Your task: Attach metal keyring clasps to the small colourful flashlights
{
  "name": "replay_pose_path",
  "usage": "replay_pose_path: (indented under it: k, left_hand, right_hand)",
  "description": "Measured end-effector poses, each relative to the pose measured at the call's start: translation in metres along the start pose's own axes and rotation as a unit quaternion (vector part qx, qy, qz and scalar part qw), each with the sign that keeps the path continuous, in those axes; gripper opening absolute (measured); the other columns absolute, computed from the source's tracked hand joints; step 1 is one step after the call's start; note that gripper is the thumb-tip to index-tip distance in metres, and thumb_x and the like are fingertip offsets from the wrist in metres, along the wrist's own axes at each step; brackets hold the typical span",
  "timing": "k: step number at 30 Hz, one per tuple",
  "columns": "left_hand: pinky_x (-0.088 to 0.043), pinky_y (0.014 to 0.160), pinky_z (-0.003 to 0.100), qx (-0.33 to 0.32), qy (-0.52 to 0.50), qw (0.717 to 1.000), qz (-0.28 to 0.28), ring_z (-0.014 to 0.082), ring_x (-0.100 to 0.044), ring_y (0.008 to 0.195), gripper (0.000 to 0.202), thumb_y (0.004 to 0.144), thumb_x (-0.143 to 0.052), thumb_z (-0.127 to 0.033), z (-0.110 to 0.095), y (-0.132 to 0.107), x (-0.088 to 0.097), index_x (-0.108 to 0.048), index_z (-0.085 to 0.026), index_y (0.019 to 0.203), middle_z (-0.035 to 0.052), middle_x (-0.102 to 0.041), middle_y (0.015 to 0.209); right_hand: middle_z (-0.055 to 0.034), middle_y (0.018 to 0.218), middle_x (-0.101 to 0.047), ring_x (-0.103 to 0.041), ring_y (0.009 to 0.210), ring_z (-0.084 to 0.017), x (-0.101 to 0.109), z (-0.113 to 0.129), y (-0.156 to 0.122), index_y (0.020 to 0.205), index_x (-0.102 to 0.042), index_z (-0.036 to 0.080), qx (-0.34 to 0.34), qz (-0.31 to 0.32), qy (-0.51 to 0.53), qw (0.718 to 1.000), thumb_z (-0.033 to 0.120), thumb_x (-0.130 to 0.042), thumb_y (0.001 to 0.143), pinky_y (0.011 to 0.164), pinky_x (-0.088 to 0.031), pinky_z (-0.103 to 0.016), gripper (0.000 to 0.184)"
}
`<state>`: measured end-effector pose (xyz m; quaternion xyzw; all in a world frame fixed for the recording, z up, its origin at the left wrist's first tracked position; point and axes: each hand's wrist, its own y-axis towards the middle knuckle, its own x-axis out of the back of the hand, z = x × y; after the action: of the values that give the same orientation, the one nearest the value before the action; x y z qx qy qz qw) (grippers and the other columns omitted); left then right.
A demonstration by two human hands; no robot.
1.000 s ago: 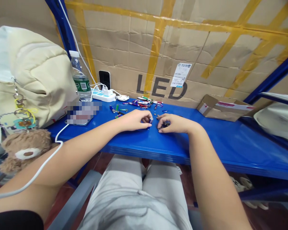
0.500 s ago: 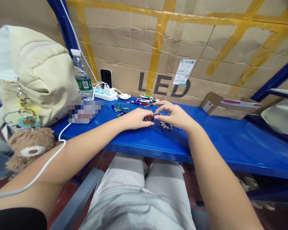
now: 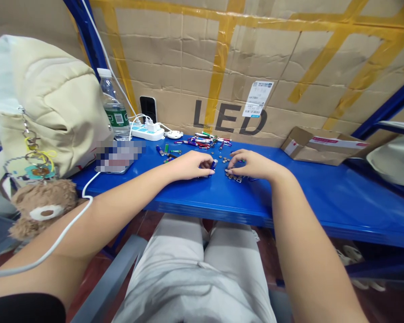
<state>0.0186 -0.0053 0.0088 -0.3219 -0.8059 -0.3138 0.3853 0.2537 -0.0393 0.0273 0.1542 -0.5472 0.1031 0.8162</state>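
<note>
My left hand [image 3: 194,165] is closed round a short blue metal tube [image 3: 214,164], its open end pointing up, like the body of a mini flashlight. To the right, my right hand [image 3: 252,163] reaches down with thumb and fingers pinched at the edge of a pile of small round button cells [image 3: 234,177], seemingly on one of them. A few loose cells [image 3: 225,159] lie just beyond the fingers. Behind both hands is a heap of coloured mini flashlights with clips [image 3: 202,141]. Several short coloured tubes [image 3: 166,149] lie left of it, partly hidden by my left hand.
A phone [image 3: 116,161] with a white cable lies left on the blue table [image 3: 309,193]. Behind it stand a water bottle [image 3: 116,112], a power strip [image 3: 146,130] and a cream backpack [image 3: 54,98]. An opened cardboard box [image 3: 323,146] sits at the right rear.
My right hand has moved right and slightly down, away from the tube in my left hand, to the button cells. My left hand stays almost in place, with the tube now more visible.
</note>
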Motion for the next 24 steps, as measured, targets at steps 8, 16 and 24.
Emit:
replay_pose_path:
  k: [8, 16, 24]
  left_hand:
    - [-0.048, 0.078, 0.027, -0.002, 0.019, 1.0, 0.0, 0.0167, -0.065, 0.085, 0.023, 0.079, -0.062, -0.034, -0.001, 0.0, 0.001, -0.061, -0.015, 0.092, 0.0048, -0.07, 0.092]
    - [-0.049, 0.077, 0.027, -0.008, 0.013, 1.0, -0.001, 0.0163, -0.065, 0.083, 0.022, 0.08, -0.061, -0.035, 0.0, 0.0, 0.001, -0.061, -0.015, 0.089, 0.0048, -0.07, 0.09]
    - [-0.048, 0.075, 0.026, -0.014, 0.016, 1.0, -0.001, 0.0165, -0.065, 0.082, 0.023, 0.081, -0.061, -0.034, 0.002, 0.001, 0.0, -0.061, -0.014, 0.091, 0.0052, -0.07, 0.089]
  right_hand:
    - [-0.0075, 0.116, -0.064, -0.055, 0.115, -0.026, -0.012, 0.002, 0.01, 0.08, -0.073, 0.022, -0.048, 0.003, -0.065, 0.997, 0.031, -0.068, 0.072, 0.097, -0.045, -0.034, 0.013]
    - [-0.0076, 0.119, -0.063, -0.054, 0.118, -0.024, -0.012, 0.009, 0.011, 0.079, -0.071, 0.021, 0.071, -0.137, 0.04, 0.987, 0.03, -0.066, 0.077, 0.106, -0.038, -0.041, 0.011]
    - [-0.0079, 0.117, -0.064, -0.055, 0.117, -0.025, -0.016, 0.026, 0.012, 0.081, -0.07, 0.021, 0.165, -0.138, 0.134, 0.967, 0.033, -0.068, 0.076, 0.105, -0.038, -0.045, 0.013]
